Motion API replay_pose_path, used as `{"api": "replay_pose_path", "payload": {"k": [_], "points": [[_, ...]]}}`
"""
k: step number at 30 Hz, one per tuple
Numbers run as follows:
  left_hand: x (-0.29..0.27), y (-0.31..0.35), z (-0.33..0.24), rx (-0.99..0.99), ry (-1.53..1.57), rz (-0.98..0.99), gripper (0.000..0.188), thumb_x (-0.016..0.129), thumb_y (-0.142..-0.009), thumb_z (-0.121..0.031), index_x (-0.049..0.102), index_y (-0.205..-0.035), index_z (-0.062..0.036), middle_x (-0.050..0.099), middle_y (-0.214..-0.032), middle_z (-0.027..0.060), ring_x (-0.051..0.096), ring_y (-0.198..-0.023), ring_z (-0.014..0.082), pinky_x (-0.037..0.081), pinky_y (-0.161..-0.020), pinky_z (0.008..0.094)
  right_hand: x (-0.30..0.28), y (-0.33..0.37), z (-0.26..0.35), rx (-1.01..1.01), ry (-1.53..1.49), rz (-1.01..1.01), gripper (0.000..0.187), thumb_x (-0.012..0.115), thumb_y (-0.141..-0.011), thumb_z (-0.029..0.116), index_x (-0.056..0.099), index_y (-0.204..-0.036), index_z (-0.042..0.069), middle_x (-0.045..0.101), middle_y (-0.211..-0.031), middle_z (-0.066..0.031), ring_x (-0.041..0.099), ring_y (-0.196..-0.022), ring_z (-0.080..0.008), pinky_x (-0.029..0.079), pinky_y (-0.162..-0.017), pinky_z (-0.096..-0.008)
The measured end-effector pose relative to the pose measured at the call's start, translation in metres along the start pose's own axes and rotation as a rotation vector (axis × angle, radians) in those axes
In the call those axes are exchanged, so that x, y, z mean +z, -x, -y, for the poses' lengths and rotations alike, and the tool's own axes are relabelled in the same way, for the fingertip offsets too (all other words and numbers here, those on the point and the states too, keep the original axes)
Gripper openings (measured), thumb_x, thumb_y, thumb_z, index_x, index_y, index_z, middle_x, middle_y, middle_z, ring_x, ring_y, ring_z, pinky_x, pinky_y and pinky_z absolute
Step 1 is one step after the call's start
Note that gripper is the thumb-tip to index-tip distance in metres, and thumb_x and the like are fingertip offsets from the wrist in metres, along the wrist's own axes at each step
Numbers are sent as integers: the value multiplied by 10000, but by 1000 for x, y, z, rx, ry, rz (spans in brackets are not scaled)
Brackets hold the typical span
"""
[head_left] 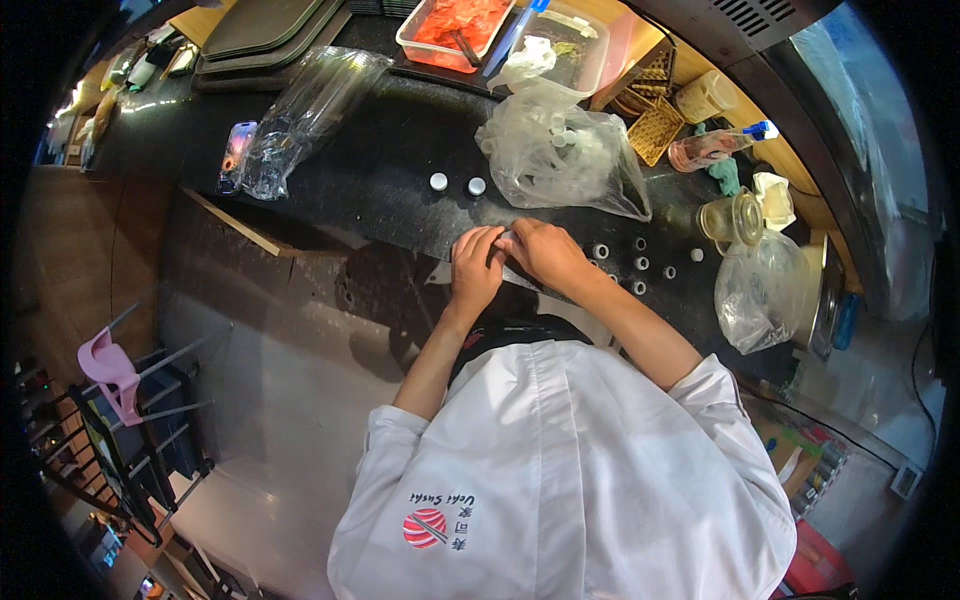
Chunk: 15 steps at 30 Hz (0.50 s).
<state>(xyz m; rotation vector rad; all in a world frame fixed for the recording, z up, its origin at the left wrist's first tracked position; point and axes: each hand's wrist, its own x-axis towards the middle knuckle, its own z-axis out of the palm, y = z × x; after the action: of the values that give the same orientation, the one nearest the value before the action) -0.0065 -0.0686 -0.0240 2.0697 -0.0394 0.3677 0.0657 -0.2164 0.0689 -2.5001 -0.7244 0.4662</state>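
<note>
At the counter's near edge, my left hand [476, 268] and my right hand [543, 250] meet with fingers closed together. Something small and pale shows between the fingertips, mostly hidden, and I cannot make out what it is. Just beyond them stand two small dark containers with white lids, one on the left [438, 181] and one on the right [476, 187]. Beside my right forearm are several small round open-topped pieces, such as a whitish ring-rimmed one [641, 264]. A little white piece [697, 255] lies farther right. Past my right hand rests a clear plastic bag [560, 150] with small pale pieces inside.
Across the dark counter [390, 150] are a phone [236, 155], clear plastic sleeves [315, 110], stacked dark trays [262, 28] and a tub of orange-red food [455, 25]. To the right stand a wicker basket [655, 130], spray bottle [710, 150], clear jar [730, 218] and another plastic bag [762, 290].
</note>
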Motion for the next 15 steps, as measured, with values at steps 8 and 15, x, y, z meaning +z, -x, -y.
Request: {"api": "replay_pose_path", "payload": {"k": [8, 15], "points": [[0, -20, 15, -114, -176, -96, 490, 797, -884, -221, 608, -1310, -72, 645, -1292, 146, 551, -1243, 339, 419, -1035, 460, -92, -48, -76, 88, 60, -187, 257, 663, -958, 254, 739, -1102, 55, 727, -968, -223, 707, -916, -385, 542, -817, -472], [-10, 14, -3, -151, -165, -123, 595, 768, -902, -221, 531, -1388, 28, 599, -1359, 212, 518, -1284, 401, 414, -1090, 489, -53, -111, -134, 30, 328, -16, 205, 608, -881, 137, 727, -1045, 107, 664, -1123, -173, 689, -1049, -383, 560, -889, -487]]}}
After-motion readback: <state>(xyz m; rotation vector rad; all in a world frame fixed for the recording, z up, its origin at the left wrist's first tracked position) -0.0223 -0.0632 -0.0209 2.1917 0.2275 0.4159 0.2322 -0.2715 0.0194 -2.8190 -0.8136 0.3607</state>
